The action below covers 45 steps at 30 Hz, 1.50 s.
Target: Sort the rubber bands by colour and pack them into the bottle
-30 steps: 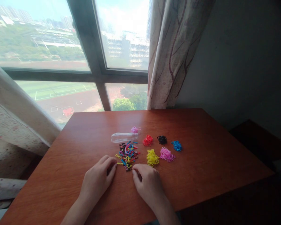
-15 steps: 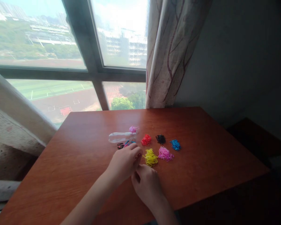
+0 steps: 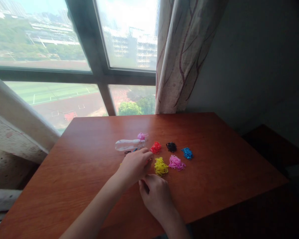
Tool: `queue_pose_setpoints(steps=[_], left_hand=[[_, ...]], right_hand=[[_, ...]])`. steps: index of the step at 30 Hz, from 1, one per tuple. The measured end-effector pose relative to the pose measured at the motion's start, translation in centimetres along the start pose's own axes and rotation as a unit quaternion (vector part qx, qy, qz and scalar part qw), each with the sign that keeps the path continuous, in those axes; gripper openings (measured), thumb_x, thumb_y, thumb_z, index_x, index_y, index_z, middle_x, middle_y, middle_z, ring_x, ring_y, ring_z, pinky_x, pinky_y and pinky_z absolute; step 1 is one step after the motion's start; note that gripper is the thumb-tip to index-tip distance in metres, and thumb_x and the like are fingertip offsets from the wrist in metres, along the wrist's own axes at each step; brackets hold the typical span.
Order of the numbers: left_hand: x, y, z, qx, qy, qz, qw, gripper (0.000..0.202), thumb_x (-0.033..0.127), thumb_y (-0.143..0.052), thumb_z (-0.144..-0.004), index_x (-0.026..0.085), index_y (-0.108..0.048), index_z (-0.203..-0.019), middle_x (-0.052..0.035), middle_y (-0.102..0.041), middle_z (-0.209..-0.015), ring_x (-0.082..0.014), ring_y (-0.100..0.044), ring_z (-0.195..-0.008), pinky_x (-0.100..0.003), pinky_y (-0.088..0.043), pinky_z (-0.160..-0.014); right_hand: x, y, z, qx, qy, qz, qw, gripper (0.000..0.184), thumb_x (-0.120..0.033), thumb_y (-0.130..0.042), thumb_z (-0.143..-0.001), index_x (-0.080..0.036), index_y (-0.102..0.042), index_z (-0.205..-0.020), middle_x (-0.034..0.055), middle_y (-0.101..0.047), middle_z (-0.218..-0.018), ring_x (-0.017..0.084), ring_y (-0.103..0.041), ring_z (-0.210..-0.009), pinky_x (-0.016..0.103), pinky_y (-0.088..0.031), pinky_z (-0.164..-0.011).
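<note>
Left hand: I am holding my left hand (image 3: 136, 164) palm down over the mixed bands (image 3: 127, 152), its fingertips pointing toward the gap between the red and yellow piles.
Left fingers: bending; a bit of red is showing beneath them, but I cannot tell whether they are gripping it.
Right hand: my right hand (image 3: 155, 191) is lying low, just nearer to me than the left; contact between the two I cannot tell.
Right fingers: curling inward; I cannot tell what, if anything, they are holding.
Mixed bands: mostly hiding under my left hand; black and blue ones are showing beyond it.
Back row: red pile (image 3: 155, 147), black pile (image 3: 171, 146), blue pile (image 3: 187, 153) are sitting apart.
Front row: yellow pile (image 3: 160, 167) is lying just beside the pink pile (image 3: 176, 163).
Clear bottle (image 3: 129, 145): lying sideways on the wooden surface (image 3: 214, 172), pink cap (image 3: 141, 136) near its neck.
</note>
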State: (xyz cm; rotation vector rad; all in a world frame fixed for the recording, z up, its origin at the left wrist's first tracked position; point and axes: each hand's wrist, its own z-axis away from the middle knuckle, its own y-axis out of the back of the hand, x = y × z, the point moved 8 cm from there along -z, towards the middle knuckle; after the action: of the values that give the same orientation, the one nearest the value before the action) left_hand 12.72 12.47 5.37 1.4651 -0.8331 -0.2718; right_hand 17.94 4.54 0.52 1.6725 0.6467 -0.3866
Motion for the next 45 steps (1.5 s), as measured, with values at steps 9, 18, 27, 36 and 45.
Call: queue_pose_setpoints(steps=[9,18,27,36,45], left_hand=[[-4.0,1.5,6.0,0.053,0.088,0.078,0.992,0.016,0.028,-0.051,-0.090,0.024,-0.067,-0.091,-0.0019,-0.069,-0.093,-0.0148,-0.064,-0.075,-0.022,-0.044,-0.061],[-4.7,-1.4,10.0,0.038,0.122,0.086,0.988,0.018,0.026,-0.047,-0.093,0.026,-0.065,-0.095,-0.0001,-0.067,-0.096,-0.0149,-0.066,-0.079,-0.023,-0.046,-0.068],[-3.7,-2.5,9.6,0.006,0.152,0.026,0.988,0.015,0.035,-0.051,-0.093,0.025,-0.061,-0.088,-0.0004,-0.065,-0.092,-0.0182,-0.065,-0.081,-0.025,-0.044,-0.066],[-3.7,-2.4,9.5,0.025,0.135,0.040,0.990,0.020,0.029,-0.044,-0.096,0.025,-0.062,-0.089,-0.0007,-0.065,-0.091,-0.0175,-0.065,-0.079,-0.025,-0.045,-0.066],[-4.9,-1.3,10.3,0.104,0.146,0.062,0.982,0.015,0.031,-0.050,-0.093,0.025,-0.064,-0.092,0.0010,-0.066,-0.087,-0.0148,-0.064,-0.072,-0.023,-0.045,-0.062]], right_hand=[[-0.3,0.2,-0.1,-0.001,0.011,-0.021,1.000,0.014,-0.012,-0.053,-0.088,-0.023,-0.062,-0.084,-0.0012,-0.069,-0.079,0.015,-0.062,-0.076,0.024,-0.035,-0.067],[-0.3,0.3,0.0,-0.001,0.008,-0.026,1.000,0.015,-0.012,-0.053,-0.090,-0.023,-0.064,-0.089,-0.0001,-0.070,-0.083,0.016,-0.064,-0.078,0.024,-0.037,-0.069],[-0.1,0.3,0.0,-0.003,0.006,-0.030,1.000,0.014,-0.012,-0.053,-0.090,-0.023,-0.062,-0.087,0.0002,-0.070,-0.084,0.016,-0.063,-0.078,0.024,-0.036,-0.069],[-0.1,0.3,0.0,-0.006,0.005,-0.031,0.999,0.015,-0.011,-0.054,-0.089,-0.023,-0.063,-0.089,-0.0005,-0.069,-0.083,0.016,-0.062,-0.078,0.024,-0.035,-0.069],[0.1,0.3,0.0,0.002,0.007,-0.037,0.999,0.015,-0.013,-0.054,-0.090,-0.023,-0.064,-0.089,-0.0002,-0.070,-0.085,0.016,-0.063,-0.078,0.025,-0.036,-0.069]])
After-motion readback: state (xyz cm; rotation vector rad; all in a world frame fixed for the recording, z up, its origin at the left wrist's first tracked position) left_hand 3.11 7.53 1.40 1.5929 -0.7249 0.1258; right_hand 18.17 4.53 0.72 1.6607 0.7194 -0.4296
